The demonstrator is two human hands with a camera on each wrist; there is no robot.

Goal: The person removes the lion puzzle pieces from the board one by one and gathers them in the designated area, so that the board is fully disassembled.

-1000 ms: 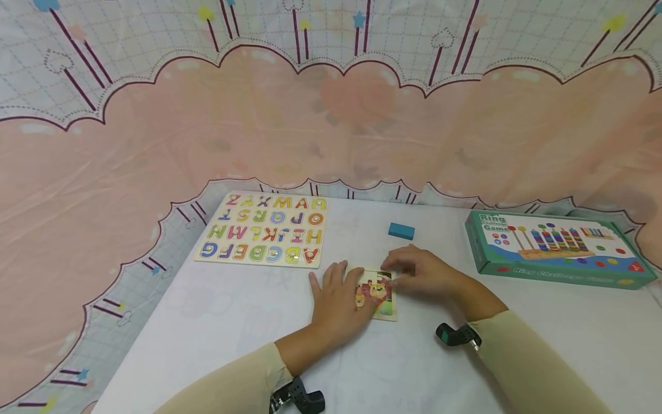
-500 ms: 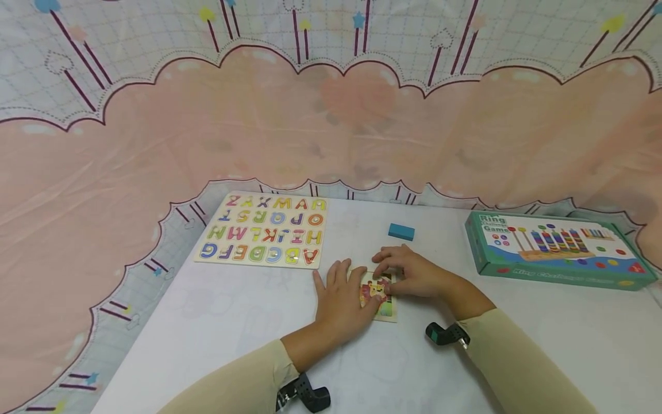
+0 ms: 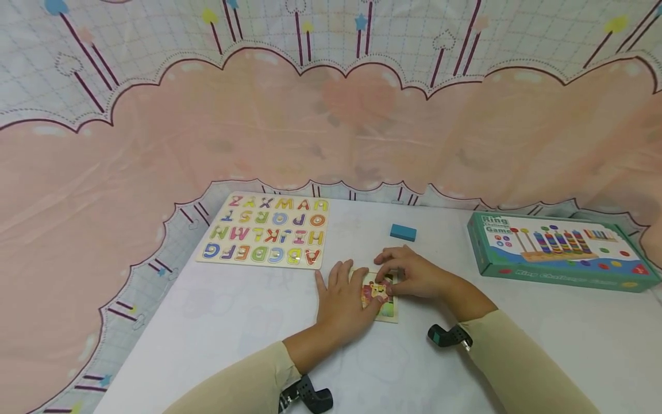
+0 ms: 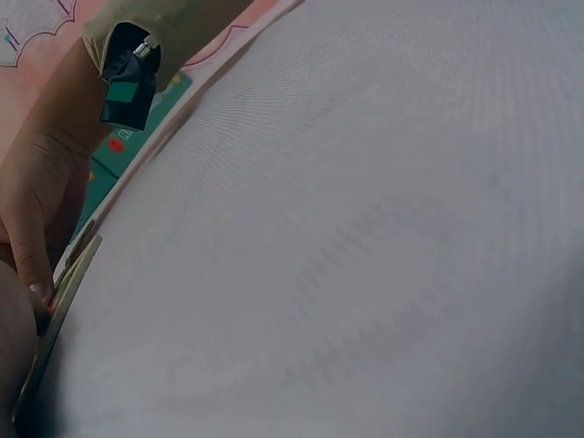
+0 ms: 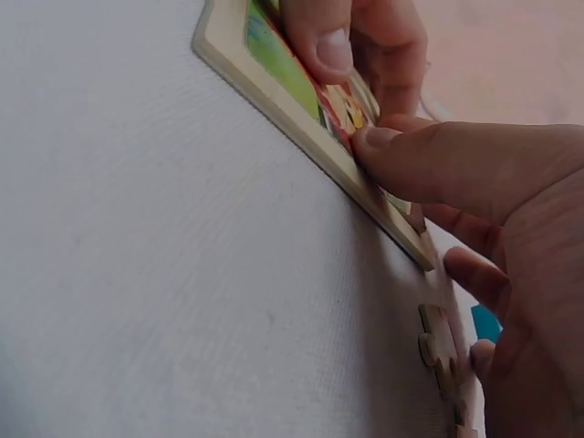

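A small wooden jigsaw puzzle (image 3: pixel 387 310) with a cartoon animal picture in a pale wooden frame lies mid-table in the head view. My left hand (image 3: pixel 342 305) spreads over its left side, fingers extended, thumb resting on the picture. From the right, my right hand (image 3: pixel 414 275) bends its thumb and forefinger over the upper part, pinching a puzzle piece there. In the right wrist view both thumbs press on the picture close together, inside the frame (image 5: pixel 301 139). The piece itself is mostly hidden by the fingers.
Loose jigsaw pieces (image 5: pixel 440 347) lie on the table under the right hand. Behind it sits a blue block (image 3: pixel 403 232). An alphabet board (image 3: pixel 266 230) is at the back left, and a green Ring Challenge Game box (image 3: pixel 564 251) at the back right.
My right hand has moved left, from the puzzle's right edge onto its picture. My left hand has shifted slightly right, its thumb still on the puzzle.
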